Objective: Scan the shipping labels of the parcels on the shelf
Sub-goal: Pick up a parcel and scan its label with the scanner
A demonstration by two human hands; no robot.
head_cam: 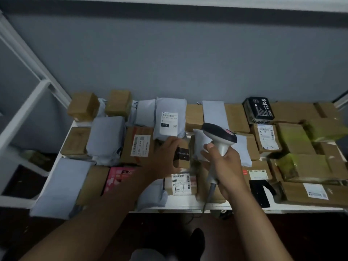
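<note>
A white shelf (pixel 180 203) is being taken up almost wholly by parcels, packed edge to edge from its back edge to its front edge. Near the back edge, a grey mailer (pixel 169 117) is being shown label up, its barcode turned toward the front. Toward the left of the middle, a brown box (pixel 138 145) is lying with its label facing up. At the front edge, a labelled carton (pixel 181 184) is being partly covered by the arms. Between these, a small dark-banded box (pixel 181 154) is being gripped by the left hand (pixel 162 157), the fingers curled over its top and the thumb under its near side. A handheld scanner (pixel 220 136) is being held by the right hand (pixel 227 166), the fingers wrapped round the grip and the head aimed toward the back edge. No label is being shown on the visible faces of the small box, so a missed read is judged likely unless it is turned. With labels lying so close together, a neighbouring barcode could be picked up instead, and the trailing cable could be snagged on the front edge.
</note>
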